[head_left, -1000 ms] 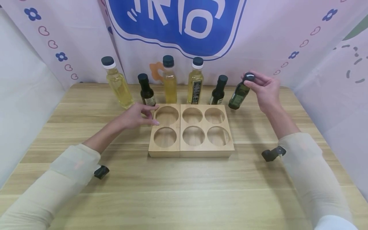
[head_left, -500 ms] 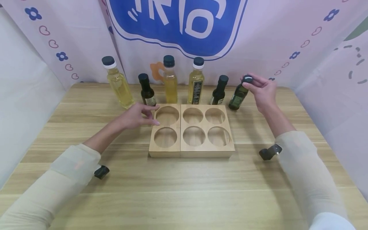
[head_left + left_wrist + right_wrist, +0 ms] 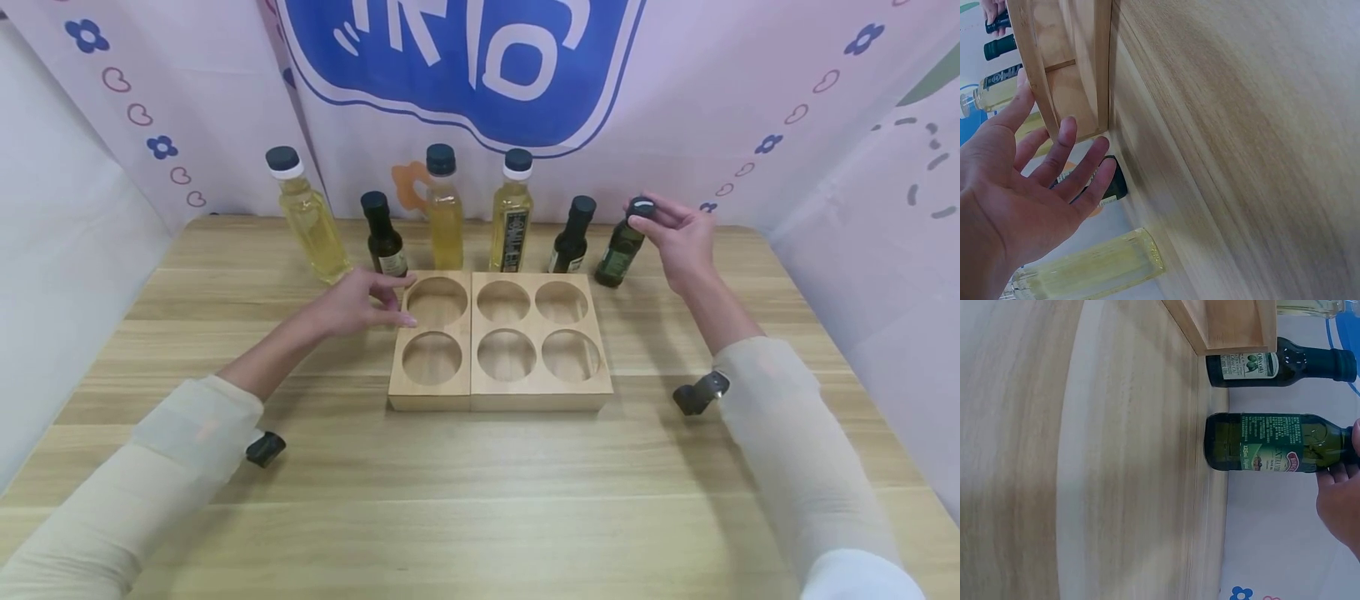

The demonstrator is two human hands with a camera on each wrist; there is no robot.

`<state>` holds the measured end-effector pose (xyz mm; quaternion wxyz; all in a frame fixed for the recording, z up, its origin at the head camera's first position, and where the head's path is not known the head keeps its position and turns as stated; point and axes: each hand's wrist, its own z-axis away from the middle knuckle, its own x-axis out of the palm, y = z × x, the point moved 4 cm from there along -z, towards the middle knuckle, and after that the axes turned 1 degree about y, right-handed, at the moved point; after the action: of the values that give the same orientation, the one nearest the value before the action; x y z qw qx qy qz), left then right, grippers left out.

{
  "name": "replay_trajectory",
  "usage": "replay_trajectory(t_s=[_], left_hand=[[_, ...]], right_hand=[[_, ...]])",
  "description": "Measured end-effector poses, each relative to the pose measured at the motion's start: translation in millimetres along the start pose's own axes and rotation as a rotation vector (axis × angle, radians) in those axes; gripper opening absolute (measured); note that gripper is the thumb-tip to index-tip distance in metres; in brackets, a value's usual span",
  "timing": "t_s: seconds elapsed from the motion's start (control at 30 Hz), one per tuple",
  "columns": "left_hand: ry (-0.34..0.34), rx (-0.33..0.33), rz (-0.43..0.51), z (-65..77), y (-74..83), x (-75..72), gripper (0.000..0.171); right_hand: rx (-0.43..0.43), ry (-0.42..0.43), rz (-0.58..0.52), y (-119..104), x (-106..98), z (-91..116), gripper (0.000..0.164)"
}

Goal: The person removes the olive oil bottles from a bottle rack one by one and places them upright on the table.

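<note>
At the right end of the row of bottles, my right hand [image 3: 678, 237] holds a small dark green olive oil bottle [image 3: 620, 254] by its neck, just under the black cap. The bottle leans slightly in the head view; its label [image 3: 1270, 444] shows in the right wrist view, and its base is at or close to the tabletop. My left hand [image 3: 360, 302] rests at the left edge of a wooden bottle rack [image 3: 470, 375], thumb and forefinger touching its top. In the left wrist view, the fingers [image 3: 1088, 165] are spread and relaxed. The rack's round holes hold nothing.
Behind the rack stand tall yellow oil bottles [image 3: 444, 221], [image 3: 512, 221] and small dark bottles [image 3: 385, 246], [image 3: 572, 242]. Another tall yellow bottle [image 3: 315, 229] is at the left, near my left hand. A printed cloth [image 3: 465, 75] hangs behind the wooden table [image 3: 480, 500].
My right hand has moved slightly left and down with the olive oil bottle, which now stands more upright. The left hand and the rack have stayed in place.
</note>
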<state>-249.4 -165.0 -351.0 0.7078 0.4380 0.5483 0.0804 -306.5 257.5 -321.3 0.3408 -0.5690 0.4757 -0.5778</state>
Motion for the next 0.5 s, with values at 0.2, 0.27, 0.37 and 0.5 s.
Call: replay_trajectory(t_s=[0.2, 0.27, 0.37, 0.5], left_hand=[[-0.002, -0.006, -0.015, 0.6, -2.6, -2.1, 0.067], [-0.002, -0.002, -0.018, 0.6, -3.9, -1.9, 0.067], [0.007, 0.015, -0.034, 1.3, -3.5, -0.8, 0.067], [0.037, 0.047, -0.056, 4.1, -1.6, 3.9, 0.071]], right_hand=[[0.026, -0.004, 0.070, 1.2, 1.7, -0.1, 0.049], [0.040, -0.008, 0.128, 1.3, 1.3, 1.7, 0.057], [0.045, -0.026, 0.313, -1.3, -2.6, 8.8, 0.070], [-0.007, -0.042, 0.654, -13.8, -17.5, 28.3, 0.071]])
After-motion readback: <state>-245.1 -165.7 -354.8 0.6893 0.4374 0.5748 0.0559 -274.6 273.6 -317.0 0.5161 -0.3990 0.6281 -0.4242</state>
